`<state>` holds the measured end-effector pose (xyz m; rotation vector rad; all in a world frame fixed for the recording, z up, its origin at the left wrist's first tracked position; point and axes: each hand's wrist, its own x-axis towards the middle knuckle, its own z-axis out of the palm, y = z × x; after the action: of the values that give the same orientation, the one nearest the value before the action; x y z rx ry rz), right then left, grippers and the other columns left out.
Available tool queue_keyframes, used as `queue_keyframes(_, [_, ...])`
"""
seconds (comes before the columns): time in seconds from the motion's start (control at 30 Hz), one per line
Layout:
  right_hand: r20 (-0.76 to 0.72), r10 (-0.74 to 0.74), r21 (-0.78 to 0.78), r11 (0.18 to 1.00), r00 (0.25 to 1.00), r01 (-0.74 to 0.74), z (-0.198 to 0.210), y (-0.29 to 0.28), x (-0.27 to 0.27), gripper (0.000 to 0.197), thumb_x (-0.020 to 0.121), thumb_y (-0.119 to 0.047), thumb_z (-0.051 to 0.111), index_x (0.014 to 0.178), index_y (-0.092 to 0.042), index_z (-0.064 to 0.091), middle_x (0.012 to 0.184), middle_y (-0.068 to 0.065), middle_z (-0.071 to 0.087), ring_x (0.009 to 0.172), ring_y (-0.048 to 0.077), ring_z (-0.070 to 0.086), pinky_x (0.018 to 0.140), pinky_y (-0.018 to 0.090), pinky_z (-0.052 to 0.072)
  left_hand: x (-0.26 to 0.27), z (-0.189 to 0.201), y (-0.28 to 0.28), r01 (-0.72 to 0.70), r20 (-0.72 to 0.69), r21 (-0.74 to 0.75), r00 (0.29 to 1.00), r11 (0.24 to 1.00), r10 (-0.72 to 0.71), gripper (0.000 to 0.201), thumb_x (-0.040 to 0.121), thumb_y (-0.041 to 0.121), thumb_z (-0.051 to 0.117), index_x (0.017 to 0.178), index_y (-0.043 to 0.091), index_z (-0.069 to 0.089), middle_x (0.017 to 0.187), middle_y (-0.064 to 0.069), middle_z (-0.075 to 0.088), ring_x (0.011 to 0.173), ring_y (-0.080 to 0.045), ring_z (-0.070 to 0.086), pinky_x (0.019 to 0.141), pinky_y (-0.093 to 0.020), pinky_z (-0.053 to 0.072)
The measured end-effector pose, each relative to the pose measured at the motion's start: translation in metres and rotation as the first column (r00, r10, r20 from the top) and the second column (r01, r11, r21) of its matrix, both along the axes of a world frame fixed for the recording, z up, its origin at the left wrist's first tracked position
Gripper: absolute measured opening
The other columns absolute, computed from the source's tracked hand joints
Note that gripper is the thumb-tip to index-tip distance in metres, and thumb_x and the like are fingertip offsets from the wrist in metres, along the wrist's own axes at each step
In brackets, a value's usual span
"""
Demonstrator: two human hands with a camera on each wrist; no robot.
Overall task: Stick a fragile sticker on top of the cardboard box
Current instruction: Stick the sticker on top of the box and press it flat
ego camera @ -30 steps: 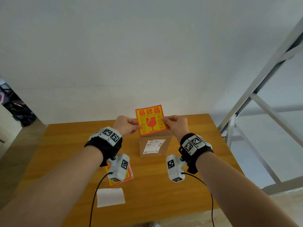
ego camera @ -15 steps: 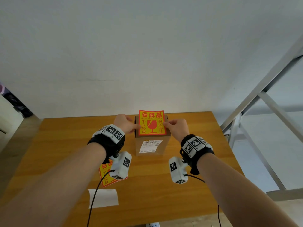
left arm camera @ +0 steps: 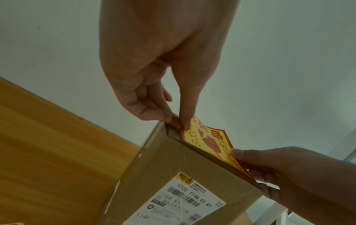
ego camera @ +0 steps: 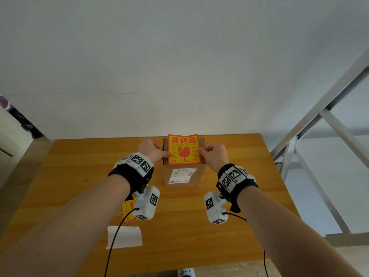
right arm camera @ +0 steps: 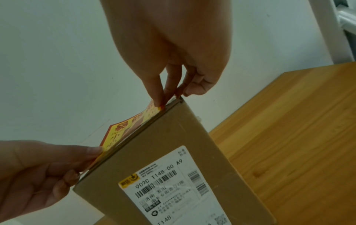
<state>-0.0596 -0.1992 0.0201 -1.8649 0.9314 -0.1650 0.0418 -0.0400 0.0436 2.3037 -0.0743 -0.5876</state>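
Both forearms are extended forward toward 12 o'clock, wrists strapped with tagged bands. The left hand point(ego camera: 150, 150) is held with thumb and forefinger pinched together, other fingers curled. The right hand point(ego camera: 214, 154) is mirrored, thumb and forefinger pinched.

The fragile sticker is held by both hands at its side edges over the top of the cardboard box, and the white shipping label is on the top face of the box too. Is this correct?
Not quite. The shipping label is on the front side face of the cardboard box, not its top; the head view shows it. The rest holds: the left hand and right hand pinch the fragile sticker at its side edges over the box top.
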Motion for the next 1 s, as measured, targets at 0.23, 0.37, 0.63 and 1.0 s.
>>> queue_keyframes(0.23, [-0.003,0.005,-0.041,0.999,1.000,-0.005,0.001,0.002,0.001,0.013,0.086,-0.021,0.064,0.075,-0.013,0.067,0.082,0.007,0.070,0.074,0.017,0.064,0.068,0.030,0.056,0.000,0.004,-0.003,0.043,0.025,0.077,0.999,0.996,-0.045,0.036,0.065,0.026,0.082,0.068,0.017,0.047,0.099,-0.012,0.069,0.095,-0.025,0.067,0.082,-0.035,0.054])
queue_keyframes(0.37, [-0.017,0.028,-0.112,0.993,0.999,-0.030,0.001,0.001,0.002,0.025,0.083,-0.020,0.066,0.059,-0.021,0.060,0.078,0.005,0.069,0.076,0.018,0.066,0.073,0.034,0.058,0.002,0.005,-0.005,0.078,0.021,0.117,0.997,0.990,-0.081,0.034,0.065,0.027,0.082,0.069,0.013,0.051,0.096,-0.012,0.070,0.091,-0.025,0.068,0.083,-0.037,0.055])
queue_keyframes(0.63, [-0.056,0.062,-0.341,0.937,0.996,-0.078,0.000,-0.004,0.000,0.017,0.080,-0.032,0.069,0.079,-0.018,0.059,0.107,0.003,0.058,0.102,0.019,0.053,0.090,0.032,0.047,0.004,0.004,-0.006,0.131,0.078,0.191,0.986,0.973,-0.148,0.034,0.070,0.030,0.078,0.089,0.007,0.062,0.091,-0.005,0.061,0.086,-0.021,0.060,0.067,-0.028,0.045])
queue_keyframes(1.0, [-0.425,0.460,-0.578,0.526,0.780,-0.625,-0.014,0.007,0.013,0.059,0.099,-0.044,0.013,0.150,-0.016,0.005,0.160,-0.001,0.001,0.147,0.014,-0.003,0.120,0.040,0.000,-0.015,-0.042,-0.015,0.493,0.359,0.587,0.553,0.642,-0.752,0.065,0.094,0.051,0.005,0.150,0.018,0.004,0.161,0.002,-0.002,0.148,-0.014,-0.003,0.121,-0.038,0.001])
